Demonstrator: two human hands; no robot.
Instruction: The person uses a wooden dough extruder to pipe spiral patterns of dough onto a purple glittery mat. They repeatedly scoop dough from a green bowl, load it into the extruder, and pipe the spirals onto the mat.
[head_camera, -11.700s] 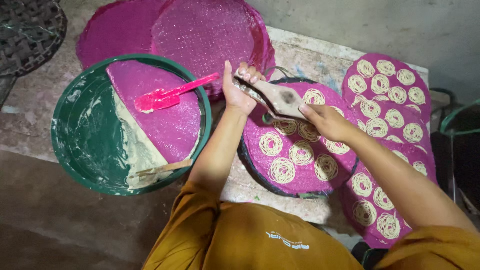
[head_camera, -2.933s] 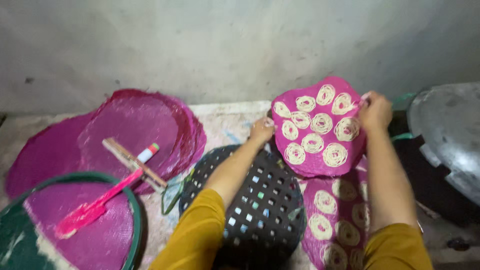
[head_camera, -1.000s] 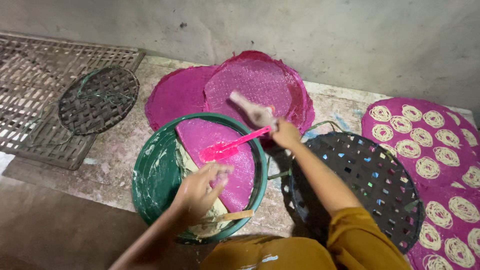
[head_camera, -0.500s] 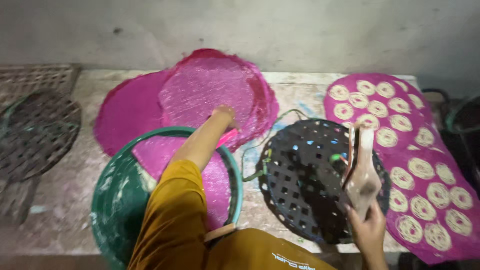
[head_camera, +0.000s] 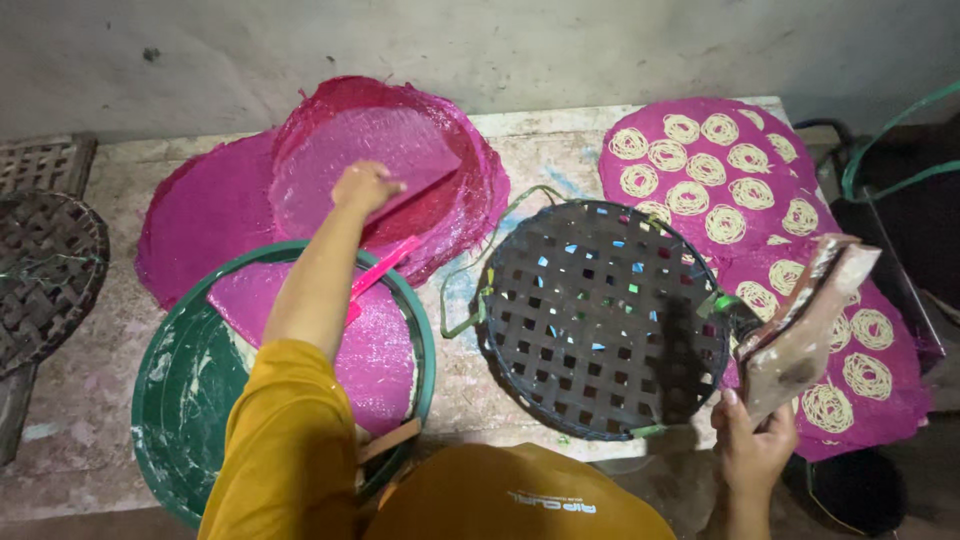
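The left hand (head_camera: 365, 187) rested on a stack of pink mats (head_camera: 390, 165) near the worktop's (head_camera: 545, 135) back edge. The right hand (head_camera: 752, 445) held a dough-caked press (head_camera: 805, 325) upright off the front right corner. A black woven tray (head_camera: 600, 320) lay between a green basin (head_camera: 190, 400) and mats bearing noodle coils (head_camera: 720, 170) at the right edge.

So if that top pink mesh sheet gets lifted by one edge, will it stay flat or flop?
The pink mesh sheet would probably sag: it looks thin and woven, with frayed, wavy edges. Likely light, since you can see through it. The left hand already rests on it.
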